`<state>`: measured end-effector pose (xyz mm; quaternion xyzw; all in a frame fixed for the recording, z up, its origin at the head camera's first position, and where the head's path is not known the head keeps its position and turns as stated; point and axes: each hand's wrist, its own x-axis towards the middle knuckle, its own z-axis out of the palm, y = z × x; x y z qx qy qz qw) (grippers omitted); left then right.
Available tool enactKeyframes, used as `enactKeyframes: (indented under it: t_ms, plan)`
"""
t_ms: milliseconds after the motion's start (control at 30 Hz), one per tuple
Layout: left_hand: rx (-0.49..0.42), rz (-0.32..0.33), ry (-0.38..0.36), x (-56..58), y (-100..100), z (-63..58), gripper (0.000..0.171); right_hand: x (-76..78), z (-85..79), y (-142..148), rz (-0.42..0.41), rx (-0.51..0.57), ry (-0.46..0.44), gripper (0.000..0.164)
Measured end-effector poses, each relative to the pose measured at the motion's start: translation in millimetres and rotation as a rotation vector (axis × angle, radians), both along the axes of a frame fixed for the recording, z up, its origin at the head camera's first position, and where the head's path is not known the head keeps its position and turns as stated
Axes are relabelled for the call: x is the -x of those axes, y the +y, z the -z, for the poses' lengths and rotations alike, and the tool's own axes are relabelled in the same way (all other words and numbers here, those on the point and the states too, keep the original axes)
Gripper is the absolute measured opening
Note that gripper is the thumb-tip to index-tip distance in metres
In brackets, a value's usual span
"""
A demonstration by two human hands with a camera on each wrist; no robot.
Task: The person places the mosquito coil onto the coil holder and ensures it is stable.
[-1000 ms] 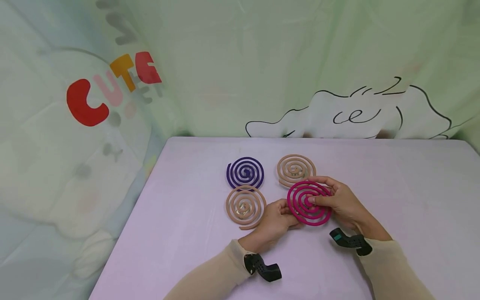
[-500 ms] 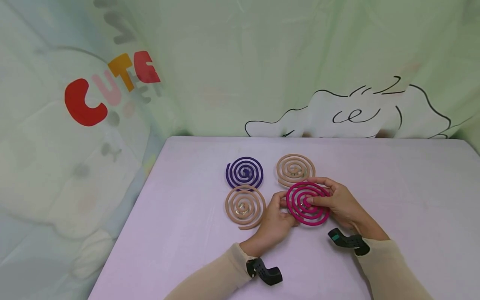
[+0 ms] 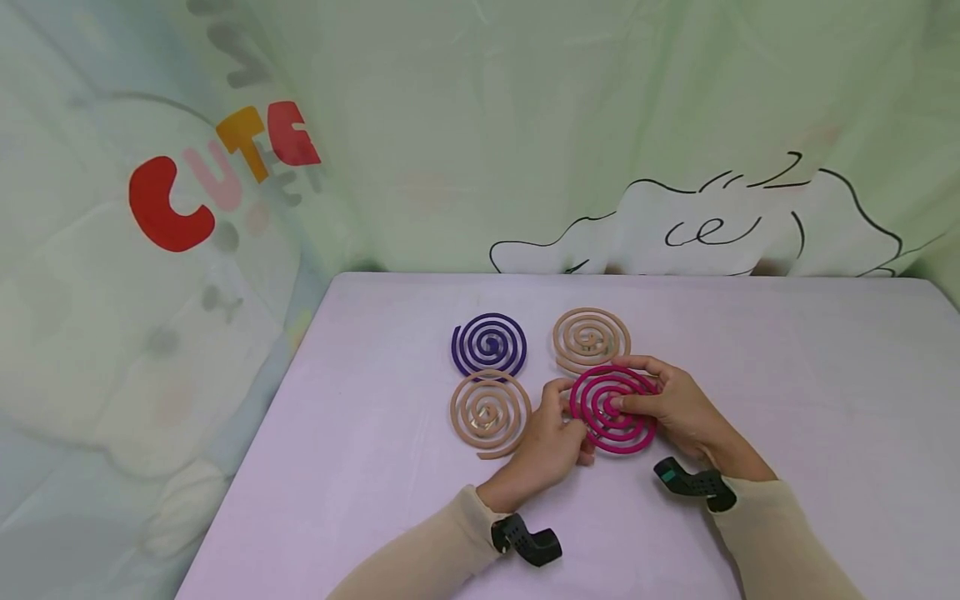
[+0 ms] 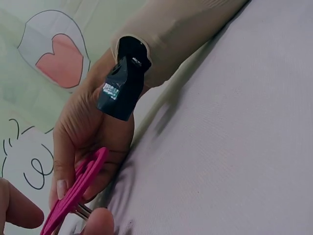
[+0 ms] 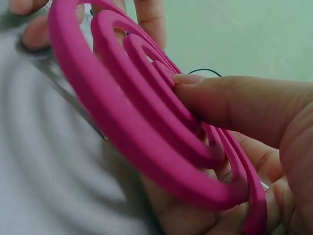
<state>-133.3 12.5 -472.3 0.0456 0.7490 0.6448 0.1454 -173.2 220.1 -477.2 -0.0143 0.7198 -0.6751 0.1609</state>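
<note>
Between the hands is a pink mosquito coil (image 3: pixel 613 439), raised and tilted. My right hand (image 3: pixel 686 412) grips it, thumb (image 5: pixel 215 93) on its centre and fingers behind. My left hand (image 3: pixel 551 442) is at the coil's left side, fingers curled, and seems to pinch a thin metal stand (image 4: pixel 83 210) under the coil; the coil partly hides this grip. Left of the hands lies a tan mosquito coil (image 3: pixel 455 414) with a metal piece at its centre. Behind it is a dark blue mosquito coil (image 3: pixel 457 354). A second tan coil (image 3: pixel 592 312) lies behind the pink one.
The coils lie on a table with a pale lilac cover (image 3: pixel 360 492). Beyond its back edge hangs a printed green curtain (image 3: pixel 450 167). Each wrist carries a black camera mount, one on the left sleeve (image 3: pixel 528 543) and one on the right (image 3: pixel 697 483).
The left hand's thumb and fingers have shifted at the pink coil's left edge. The coil has moved slightly left and down with the right hand. Coils on the table have stayed put.
</note>
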Motion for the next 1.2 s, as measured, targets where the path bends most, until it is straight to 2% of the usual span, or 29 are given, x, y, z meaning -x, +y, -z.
enactKeyframes:
  t_ms: [133,367,633,933,1200]
  plan:
    - [-0.020,-0.003,-0.011,-0.4,0.1,-1.9,0.057,0.3,-0.3,-0.9,-0.002,-0.011,0.004,0.068]
    - [-0.142,-0.021,-0.051,1.3,0.1,0.1,0.052,0.2,-0.8,-1.3,-0.010,-0.036,0.016,0.067]
    - [-0.177,-0.012,-0.052,2.1,-0.6,6.9,0.050,1.0,-2.7,0.3,-0.009,-0.096,0.024,0.068]
    - [-0.282,-0.064,-0.066,1.7,1.3,10.1,0.049,2.5,-5.0,4.2,-0.033,-0.110,0.009,0.066]
    - [-0.289,-0.069,-0.068,1.3,1.9,10.6,0.049,2.3,-5.1,9.8,-0.037,-0.173,0.012,0.066]
